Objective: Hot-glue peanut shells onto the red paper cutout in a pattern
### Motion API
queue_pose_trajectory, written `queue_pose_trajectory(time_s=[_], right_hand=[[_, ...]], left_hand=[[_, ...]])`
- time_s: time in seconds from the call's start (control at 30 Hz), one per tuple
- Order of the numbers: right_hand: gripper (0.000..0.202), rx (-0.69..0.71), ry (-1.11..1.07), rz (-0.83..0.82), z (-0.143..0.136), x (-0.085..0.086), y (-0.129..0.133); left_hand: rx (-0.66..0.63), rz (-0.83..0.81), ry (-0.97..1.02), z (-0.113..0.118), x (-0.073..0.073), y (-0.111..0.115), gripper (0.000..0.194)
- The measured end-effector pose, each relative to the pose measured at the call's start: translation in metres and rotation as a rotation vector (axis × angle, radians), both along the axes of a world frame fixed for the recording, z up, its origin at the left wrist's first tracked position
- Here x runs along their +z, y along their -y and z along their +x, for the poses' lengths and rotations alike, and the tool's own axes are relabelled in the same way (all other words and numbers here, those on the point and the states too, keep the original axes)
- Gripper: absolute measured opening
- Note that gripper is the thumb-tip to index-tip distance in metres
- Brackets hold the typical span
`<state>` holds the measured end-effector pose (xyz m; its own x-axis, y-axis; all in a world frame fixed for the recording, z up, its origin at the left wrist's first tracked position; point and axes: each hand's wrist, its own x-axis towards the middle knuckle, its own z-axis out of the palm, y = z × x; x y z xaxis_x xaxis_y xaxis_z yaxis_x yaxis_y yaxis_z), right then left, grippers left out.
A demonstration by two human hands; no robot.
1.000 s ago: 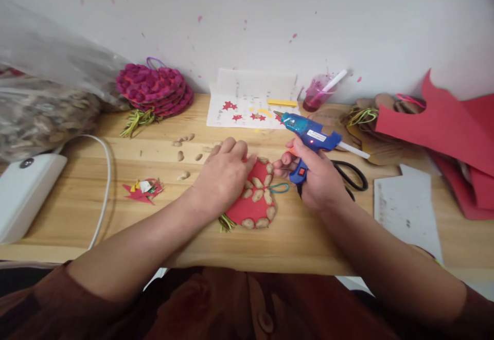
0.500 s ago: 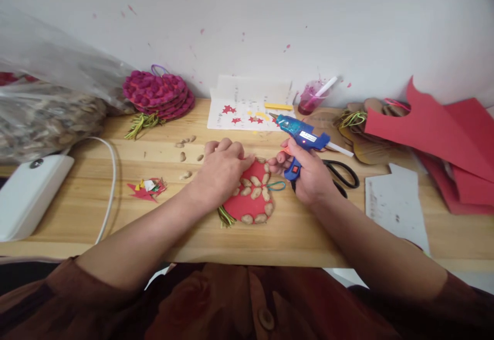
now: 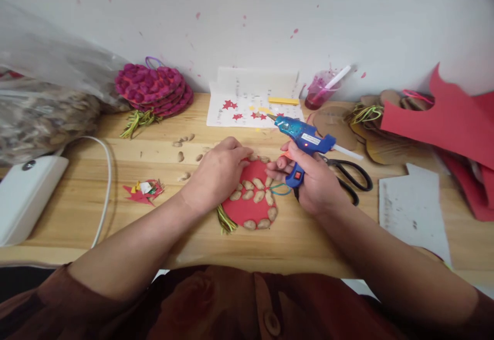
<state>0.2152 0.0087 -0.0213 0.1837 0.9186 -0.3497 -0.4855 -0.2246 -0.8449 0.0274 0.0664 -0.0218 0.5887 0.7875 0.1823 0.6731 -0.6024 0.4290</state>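
A red round-lobed cut-out (image 3: 247, 212) lies on the wooden table, with peanuts (image 3: 258, 196) along its edge and across its middle. A green-yellow tassel (image 3: 227, 220) hangs off its left side and a teal cord loop (image 3: 281, 190) off its right. My left hand (image 3: 219, 173) is closed over the upper left of the cut-out, its fingertips pressing a peanut (image 3: 252, 157) at the top edge. My right hand (image 3: 314, 178) grips a blue hot glue gun (image 3: 304, 135) beside the cut-out. The nozzle points up and left; a white glue stick protrudes behind.
Loose peanuts (image 3: 180, 156) lie left of my left hand. Black-handled scissors (image 3: 353, 167) lie right of the glue gun. Behind are a paper sheet (image 3: 218, 116) with red stars and a cup (image 3: 322, 90) of dark red liquid. Magenta pieces (image 3: 154, 90) are stacked back left; red sheets (image 3: 443, 129) lie right.
The view has shifted slightly. My left fingertips have moved a little leftward along the cut-out's top edge, uncovering more peanuts there. The glue gun stays in my right hand.
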Motion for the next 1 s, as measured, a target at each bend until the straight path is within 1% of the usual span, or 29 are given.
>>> queue_pose_trajectory(time_s=[0.17, 0.37, 0.57, 0.7, 0.87, 1.0], right_hand=[[0.032, 0.005, -0.029, -0.042, -0.003, 0.004, 0.004], [0.032, 0.003, -0.045, -0.086, -0.006, 0.009, 0.006], [0.031, -0.009, -0.069, -0.093, -0.006, 0.007, 0.006], [0.029, -0.008, -0.064, -0.085, -0.006, 0.005, 0.005], [0.031, -0.005, -0.060, -0.069, -0.007, 0.005, 0.006], [0.033, -0.009, -0.057, -0.067, -0.008, 0.005, 0.006]], left_hand=[[0.012, -0.017, -0.007, 0.003, -0.001, -0.001, 0.025], [-0.005, 0.053, -0.032, 0.005, -0.001, 0.004, 0.026], [0.027, 0.075, -0.098, 0.011, -0.002, 0.006, 0.023], [0.060, 0.053, -0.117, 0.013, -0.002, 0.007, 0.022], [0.060, 0.053, -0.132, 0.015, -0.002, 0.010, 0.026], [0.048, 0.055, -0.151, 0.015, -0.004, 0.008, 0.026]])
